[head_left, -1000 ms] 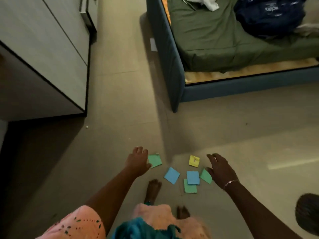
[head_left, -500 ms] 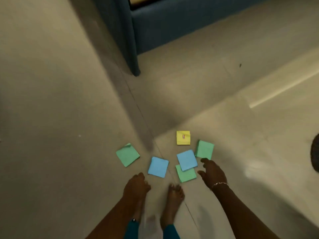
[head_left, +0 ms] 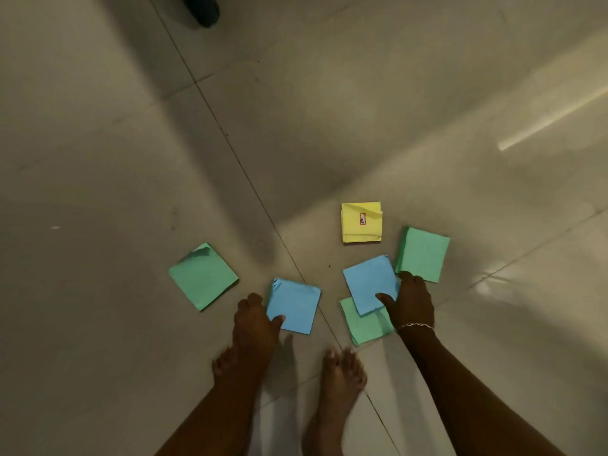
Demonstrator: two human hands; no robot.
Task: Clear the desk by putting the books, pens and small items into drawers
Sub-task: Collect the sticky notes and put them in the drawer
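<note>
On floor [head_left: 131, 159] | left blue pad [head_left: 296, 304]: pinched at near-left corner by left hand [head_left: 253, 324], fingertips hidden | right blue pad [head_left: 368, 281]: thumb-clamped by right hand [head_left: 413, 302], overlapping half-hidden green pad [head_left: 365, 327]

On the floor [head_left: 131, 159]: three green pads [head_left: 203, 278] [head_left: 422, 255] [head_left: 365, 327] at nine, three and six o'clock, two blue pads [head_left: 292, 306] [head_left: 368, 283], one yellow pad [head_left: 361, 222] at twelve, six in all. One left hand [head_left: 253, 320], one right hand [head_left: 411, 301].
</note>
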